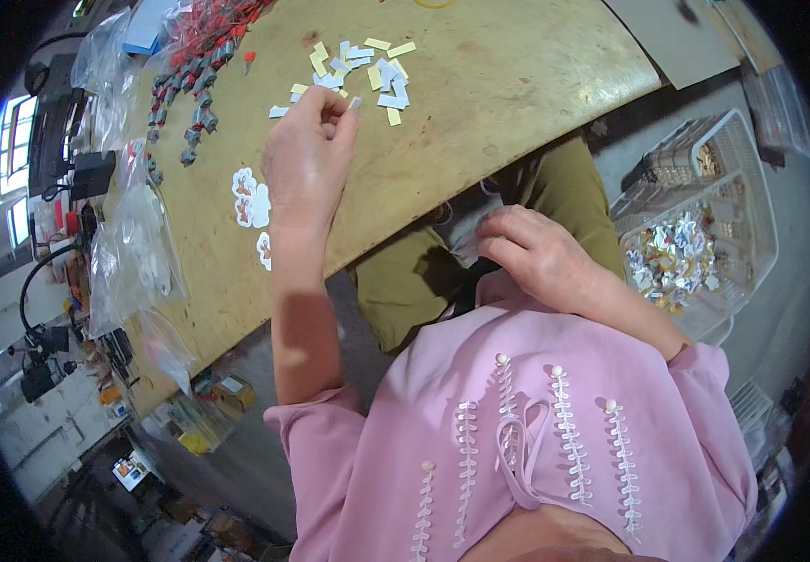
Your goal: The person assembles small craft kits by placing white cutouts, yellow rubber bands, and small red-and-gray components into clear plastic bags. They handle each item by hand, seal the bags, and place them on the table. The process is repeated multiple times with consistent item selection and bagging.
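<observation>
Here the left hand rests over the wooden worktop, its fingers pinched together at the edge of a scatter of small white and yellow paper slips; whether a slip is actually between them is too small to tell. The right hand sits below the worktop edge, in the lap, fingers curled onto a small pale piece held against the olive trousers. Flower-shaped white stickers lie just left of the left wrist. Grey and red clips lie further left. A white plastic basket of shiny bits stands to the right.
</observation>
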A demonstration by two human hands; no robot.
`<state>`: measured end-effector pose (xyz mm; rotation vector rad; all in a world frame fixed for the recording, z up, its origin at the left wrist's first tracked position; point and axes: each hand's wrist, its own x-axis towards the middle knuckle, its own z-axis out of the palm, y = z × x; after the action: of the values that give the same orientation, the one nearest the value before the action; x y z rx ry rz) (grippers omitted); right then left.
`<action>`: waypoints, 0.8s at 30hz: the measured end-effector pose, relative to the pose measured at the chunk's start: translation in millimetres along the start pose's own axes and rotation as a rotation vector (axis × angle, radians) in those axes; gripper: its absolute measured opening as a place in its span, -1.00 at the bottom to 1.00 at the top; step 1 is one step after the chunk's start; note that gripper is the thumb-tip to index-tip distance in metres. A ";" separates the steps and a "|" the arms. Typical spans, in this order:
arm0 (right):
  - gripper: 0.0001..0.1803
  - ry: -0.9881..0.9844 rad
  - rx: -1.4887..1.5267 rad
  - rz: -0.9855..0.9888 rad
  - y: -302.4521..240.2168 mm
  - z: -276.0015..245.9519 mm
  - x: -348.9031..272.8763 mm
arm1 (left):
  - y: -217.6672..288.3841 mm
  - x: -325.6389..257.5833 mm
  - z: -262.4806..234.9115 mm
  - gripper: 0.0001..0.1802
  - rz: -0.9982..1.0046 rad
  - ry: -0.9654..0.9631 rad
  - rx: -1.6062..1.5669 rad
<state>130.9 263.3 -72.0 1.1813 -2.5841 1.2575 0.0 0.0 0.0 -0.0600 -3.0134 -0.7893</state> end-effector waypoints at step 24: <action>-0.73 0.106 -0.052 -0.081 -25.8 -14.4 32.6 | -7.4 -117.2 -27.2 -0.88 0.221 0.176 -0.249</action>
<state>120.4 243.1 -34.4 1.1645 -2.4527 1.1954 117.1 -23.4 16.0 -0.3055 -2.6700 -1.0762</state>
